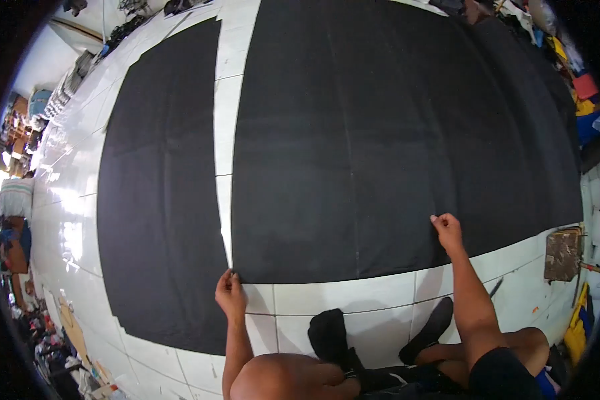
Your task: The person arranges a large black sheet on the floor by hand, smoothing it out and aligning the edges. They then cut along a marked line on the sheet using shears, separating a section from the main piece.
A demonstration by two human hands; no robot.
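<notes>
A wide sheet of black fabric (pixel 393 147) lies spread on the white tiled floor. To its left lies a narrower black fabric piece (pixel 163 173), with a wedge of bare tile between the two that narrows toward me. My left hand (pixel 231 295) is closed in a pinch at the near left corner of the wide sheet, where the gap ends. Over the right part of that sheet, my right hand (pixel 449 233) has thumb and fingers pressed together. Whatever is between those fingertips, if anything, is too small to make out. Faint pale lines run along the wide sheet.
My feet in black socks (pixel 328 337) rest on the white tiles (pixel 380 293) by the near edge. A worn brown block-like object (pixel 562 255) lies at the right. A thin dark object (pixel 497 287) is near my right forearm. Clutter lines both sides.
</notes>
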